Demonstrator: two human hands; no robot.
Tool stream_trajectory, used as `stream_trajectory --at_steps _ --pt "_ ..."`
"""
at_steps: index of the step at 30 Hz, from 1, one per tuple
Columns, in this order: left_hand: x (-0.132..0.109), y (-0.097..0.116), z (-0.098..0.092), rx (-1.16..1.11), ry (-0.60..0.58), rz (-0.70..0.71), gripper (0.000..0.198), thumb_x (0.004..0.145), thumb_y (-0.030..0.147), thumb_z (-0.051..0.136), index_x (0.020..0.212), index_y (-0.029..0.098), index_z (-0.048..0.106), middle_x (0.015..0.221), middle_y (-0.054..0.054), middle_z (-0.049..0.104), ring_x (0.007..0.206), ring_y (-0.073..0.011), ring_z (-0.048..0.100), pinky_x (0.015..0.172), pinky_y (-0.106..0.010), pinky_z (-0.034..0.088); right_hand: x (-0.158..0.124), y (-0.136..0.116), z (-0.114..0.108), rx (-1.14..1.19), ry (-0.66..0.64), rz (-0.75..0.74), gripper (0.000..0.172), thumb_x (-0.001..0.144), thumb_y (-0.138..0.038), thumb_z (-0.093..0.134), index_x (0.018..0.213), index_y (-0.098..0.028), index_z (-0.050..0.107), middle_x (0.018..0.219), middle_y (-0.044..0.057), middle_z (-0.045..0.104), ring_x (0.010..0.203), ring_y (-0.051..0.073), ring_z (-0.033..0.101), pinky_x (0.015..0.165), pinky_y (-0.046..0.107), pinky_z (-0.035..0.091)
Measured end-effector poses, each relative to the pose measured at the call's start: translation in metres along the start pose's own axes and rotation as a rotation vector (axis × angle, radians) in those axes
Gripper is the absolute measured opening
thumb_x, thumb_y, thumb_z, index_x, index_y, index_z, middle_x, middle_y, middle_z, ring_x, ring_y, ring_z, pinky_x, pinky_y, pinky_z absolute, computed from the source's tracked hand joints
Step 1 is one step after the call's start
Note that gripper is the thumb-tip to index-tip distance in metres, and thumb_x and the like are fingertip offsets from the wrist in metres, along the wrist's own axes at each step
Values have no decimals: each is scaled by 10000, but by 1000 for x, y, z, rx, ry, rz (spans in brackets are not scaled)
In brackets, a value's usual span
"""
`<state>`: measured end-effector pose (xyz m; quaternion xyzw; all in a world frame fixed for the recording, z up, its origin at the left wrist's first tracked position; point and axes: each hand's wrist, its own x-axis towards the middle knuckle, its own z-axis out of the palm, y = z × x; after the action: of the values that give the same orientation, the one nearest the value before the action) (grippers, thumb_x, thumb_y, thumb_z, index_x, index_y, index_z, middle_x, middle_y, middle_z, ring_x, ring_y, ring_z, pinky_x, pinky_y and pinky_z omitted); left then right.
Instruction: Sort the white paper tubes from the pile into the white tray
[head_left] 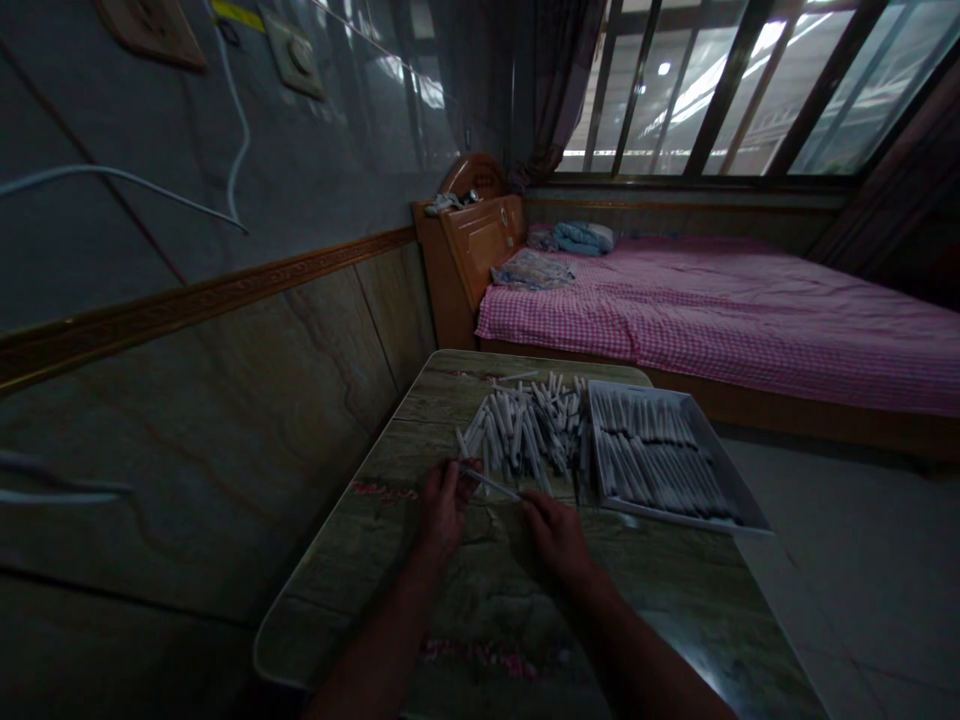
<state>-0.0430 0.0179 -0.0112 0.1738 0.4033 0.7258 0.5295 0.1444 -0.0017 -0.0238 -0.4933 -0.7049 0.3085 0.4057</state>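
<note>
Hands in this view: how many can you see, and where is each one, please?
2. The left hand holds a white tube over the table; the right hand is beside it, near the tube's end. None seem hidden.

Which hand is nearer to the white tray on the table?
Right: the right hand is just left of the white tray, not touching it. The left hand is farther left, its fingers pinching a thin white tube.
</note>
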Motion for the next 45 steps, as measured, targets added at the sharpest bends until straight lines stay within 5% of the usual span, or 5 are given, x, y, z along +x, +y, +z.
stream_trajectory --at_steps 10,21,27,38,45 --pt "-6 1 6 94 -26 -16 521 564 456 853 912 185 576 816 -29 755 799 -242 744 769 -376 575 -6 4 0 -224 -42 -173 321 959 -273 437 1106 -156 697 998 130 744 892 225 705 814 329 546" --pt "-8 -3 8 169 -67 66 463 652 459 794 951 186 569 785 -31 739 742 -204 729 738 -349 572 3 -8 2 427 -273 357 389 834 -521 555 624 -196 515 533 -49 406 475 96 366 466 231 280" --pt "-10 -2 7 151 -76 39 541 677 485 782 1073 187 564 861 -47 747 805 -219 735 790 -377 572 5 -26 -12 213 -399 228 218 846 -355 557 705 -189 555 650 -20 517 592 110 464 534 216 309" --pt "-22 4 9 403 -151 74 554 755 514 697 1182 198 539 927 -58 731 689 -166 706 612 -277 550 31 -4 -123 -342 198 329 339 865 -411 460 938 -175 692 903 68 702 845 217 627 699 274 416" --pt "-22 2 14 498 -170 74 458 718 473 705 1068 200 592 807 -22 723 614 -157 689 548 -265 534 18 11 -169 -719 124 615 366 934 -360 417 1081 -211 716 1034 86 740 952 210 672 683 246 409"
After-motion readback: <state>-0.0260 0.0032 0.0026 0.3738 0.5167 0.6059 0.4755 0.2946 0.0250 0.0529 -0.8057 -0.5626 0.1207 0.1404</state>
